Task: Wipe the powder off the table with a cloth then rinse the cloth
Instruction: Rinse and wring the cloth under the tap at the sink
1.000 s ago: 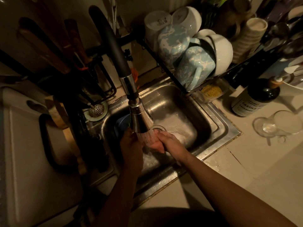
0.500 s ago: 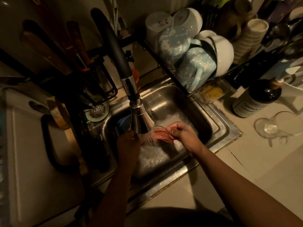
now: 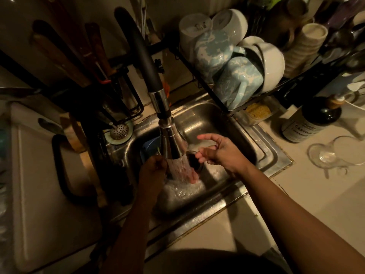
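Note:
Water runs from the faucet head [image 3: 170, 141] into the steel sink [image 3: 268, 155]. A pinkish cloth [image 3: 191, 176] hangs in the stream just above the foamy water. My left hand [image 3: 153, 168] is closed on the cloth's left end, right beside the spray. My right hand [image 3: 219, 152] hovers above the drain, to the right of the stream. Its fingers are spread and it holds nothing. Most of the cloth is hidden by the falling water.
A dish rack with mugs and bowls [image 3: 235, 76] overhangs the sink's back right. A dark bottle [image 3: 310, 123] and a tipped glass [image 3: 333, 153] lie on the right counter. Knives [image 3: 63, 56] and a strainer [image 3: 119, 131] stand left, beside a white board [image 3: 39, 194].
My right hand has let go of the cloth and lifted up and to the right, fingers opening. My left hand stays at the stream with the cloth.

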Available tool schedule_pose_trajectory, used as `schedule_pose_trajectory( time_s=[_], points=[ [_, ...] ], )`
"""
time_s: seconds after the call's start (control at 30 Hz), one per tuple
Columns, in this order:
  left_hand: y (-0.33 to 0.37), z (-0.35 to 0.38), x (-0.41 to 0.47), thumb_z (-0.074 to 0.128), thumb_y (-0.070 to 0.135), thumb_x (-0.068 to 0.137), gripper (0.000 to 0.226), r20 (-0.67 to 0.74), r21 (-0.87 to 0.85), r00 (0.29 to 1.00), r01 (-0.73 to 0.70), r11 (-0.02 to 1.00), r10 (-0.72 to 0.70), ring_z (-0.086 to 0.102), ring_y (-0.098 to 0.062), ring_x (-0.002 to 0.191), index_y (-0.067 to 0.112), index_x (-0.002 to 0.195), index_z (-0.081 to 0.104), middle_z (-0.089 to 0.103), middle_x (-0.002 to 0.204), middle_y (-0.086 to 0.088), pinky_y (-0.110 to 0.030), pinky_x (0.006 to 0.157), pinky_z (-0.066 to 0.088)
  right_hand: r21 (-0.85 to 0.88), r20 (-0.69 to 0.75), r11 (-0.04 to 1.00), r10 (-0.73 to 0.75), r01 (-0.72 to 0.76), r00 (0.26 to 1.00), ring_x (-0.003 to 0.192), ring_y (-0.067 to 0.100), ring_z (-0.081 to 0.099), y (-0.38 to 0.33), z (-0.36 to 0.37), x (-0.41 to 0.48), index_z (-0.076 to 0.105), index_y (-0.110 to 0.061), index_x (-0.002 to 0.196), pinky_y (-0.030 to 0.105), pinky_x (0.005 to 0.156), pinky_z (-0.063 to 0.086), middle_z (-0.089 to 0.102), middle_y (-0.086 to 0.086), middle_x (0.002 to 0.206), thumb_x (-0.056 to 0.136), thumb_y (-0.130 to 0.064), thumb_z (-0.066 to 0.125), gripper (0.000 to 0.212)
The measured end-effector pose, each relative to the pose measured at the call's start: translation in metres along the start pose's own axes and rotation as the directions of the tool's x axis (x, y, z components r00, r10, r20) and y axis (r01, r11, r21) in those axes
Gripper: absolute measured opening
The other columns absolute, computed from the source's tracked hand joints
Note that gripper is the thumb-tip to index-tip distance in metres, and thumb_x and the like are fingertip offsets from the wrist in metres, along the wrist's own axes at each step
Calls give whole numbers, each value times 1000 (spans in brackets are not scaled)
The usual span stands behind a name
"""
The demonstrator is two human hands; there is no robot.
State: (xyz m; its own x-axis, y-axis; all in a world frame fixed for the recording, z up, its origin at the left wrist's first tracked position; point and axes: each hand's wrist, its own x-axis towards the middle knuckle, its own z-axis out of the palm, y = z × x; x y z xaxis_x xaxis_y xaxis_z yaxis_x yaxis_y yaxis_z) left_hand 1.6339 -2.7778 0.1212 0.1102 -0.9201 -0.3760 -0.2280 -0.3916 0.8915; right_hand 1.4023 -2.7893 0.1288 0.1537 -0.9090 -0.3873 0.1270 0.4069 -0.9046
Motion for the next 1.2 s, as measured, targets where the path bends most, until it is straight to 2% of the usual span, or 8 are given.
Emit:
schedule_pose_trajectory(
  time_s=[0.2, 0.47, 0.63, 0.87, 0.97, 1.03, 1.1, 1.2],
  points=[
    [4, 6, -11, 49, -1, 98, 16, 106, -282, 992, 100, 954, -73, 66, -22, 76, 7, 106, 61, 71, 83, -5, -33, 64, 52, -269, 174, 963, 65, -17, 983, 96, 18, 64, 22, 17, 7, 66, -19, 114, 47, 102, 51, 69, 5, 100, 84, 9, 69, 41],
    [17, 8, -17, 39, -2, 100, 29, 153, -438, 985, 140, 888, -80, 71, -21, 89, 15, 101, 63, 75, 96, -1, -32, 71, 59, -476, 133, 877, -4, 68, 991, 109, 13, 63, 50, 16, 1, 63, -24, 122, 31, 98, 50, 65, -3, 117, 89, -19, 74, 36],
    [22, 2, -17, 42, 7, 97, 20, 192, -547, 981, 133, 827, -31, 73, -19, 86, 15, 101, 60, 76, 93, -1, -35, 68, 59, -218, 62, 976, 6, 8, 998, 86, 25, 67, 46, 1, -6, 66, -3, 109, 28, 83, 56, 70, 17, 96, 96, 3, 58, 17],
    [26, 3, -17, 44, -11, 95, 30, 157, -219, 986, -20, 976, 55, 71, -4, 72, 12, 96, 63, 75, 76, 8, -17, 64, 56, -141, 65, 977, -152, 160, 986, 67, 29, 62, 22, 9, -9, 65, 10, 88, 33, 69, 53, 64, 18, 72, 97, -10, 59, 22],
    [30, 7, -16, 49, -14, 91, 21, 218, -127, 975, -7, 992, 35, 67, 2, 61, 4, 92, 60, 71, 63, 11, -18, 62, 51, -214, 143, 948, -207, 235, 968, 50, 22, 54, 6, 16, -14, 57, 11, 92, 20, 53, 43, 58, 24, 62, 102, -5, 50, 20],
    [22, 8, -8, 62, 7, 91, 2, 229, 109, 972, -78, 991, 51, 64, 2, 68, 9, 92, 63, 70, 70, 11, -27, 73, 50, -313, 182, 919, -189, 240, 965, 45, 2, 55, -1, 19, -14, 58, 8, 96, 10, 49, 39, 62, 4, 58, 102, -2, 49, 15],
    [25, 10, -9, 71, 40, 78, 26, 286, 398, 958, -138, 907, 20, 63, -5, 91, 24, 98, 65, 67, 93, 12, -33, 88, 49, -397, 222, 882, -175, 253, 959, 55, -10, 58, -7, 22, -14, 62, 3, 97, 6, 53, 41, 65, -17, 64, 100, 2, 52, 11],
    [38, 14, -17, 72, 41, 61, 25, 388, 207, 922, -88, 974, 1, 67, -16, 94, 46, 86, 73, 73, 90, 8, -40, 88, 54, -436, 219, 853, -207, 286, 953, 72, 1, 61, -13, 25, -12, 68, -20, 95, 19, 69, 49, 69, -6, 78, 94, -2, 62, 19]
  ],
)
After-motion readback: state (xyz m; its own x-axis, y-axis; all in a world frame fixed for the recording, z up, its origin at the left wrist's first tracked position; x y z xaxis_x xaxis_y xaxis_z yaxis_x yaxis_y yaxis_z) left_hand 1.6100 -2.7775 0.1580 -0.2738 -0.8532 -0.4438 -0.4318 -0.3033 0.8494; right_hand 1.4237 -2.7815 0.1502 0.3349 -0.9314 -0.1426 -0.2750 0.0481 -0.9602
